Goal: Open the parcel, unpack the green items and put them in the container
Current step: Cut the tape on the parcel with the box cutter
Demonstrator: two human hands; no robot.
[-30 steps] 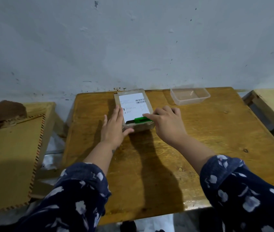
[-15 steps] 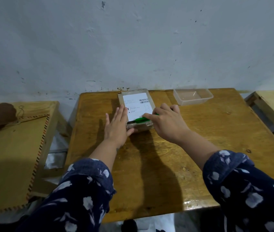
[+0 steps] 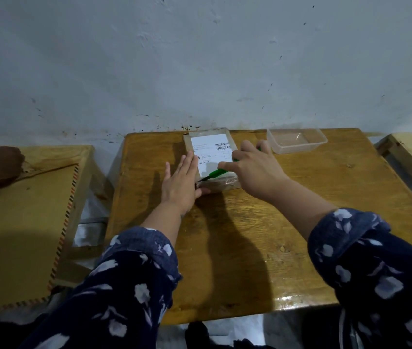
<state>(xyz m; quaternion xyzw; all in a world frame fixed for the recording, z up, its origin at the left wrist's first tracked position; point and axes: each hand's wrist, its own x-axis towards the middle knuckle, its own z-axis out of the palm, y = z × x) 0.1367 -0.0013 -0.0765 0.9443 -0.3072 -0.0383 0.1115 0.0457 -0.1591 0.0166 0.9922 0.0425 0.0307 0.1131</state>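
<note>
The parcel [image 3: 212,157] sits flat at the far edge of the wooden surface [image 3: 237,248], label up. The left hand [image 3: 181,182] lies flat against its left side, fingers straight. The right hand [image 3: 255,167] reaches over the parcel, fingers curled around a green cutter [image 3: 215,174] whose tip is at the near edge. The clear container [image 3: 298,141] sits just right of it.
</note>
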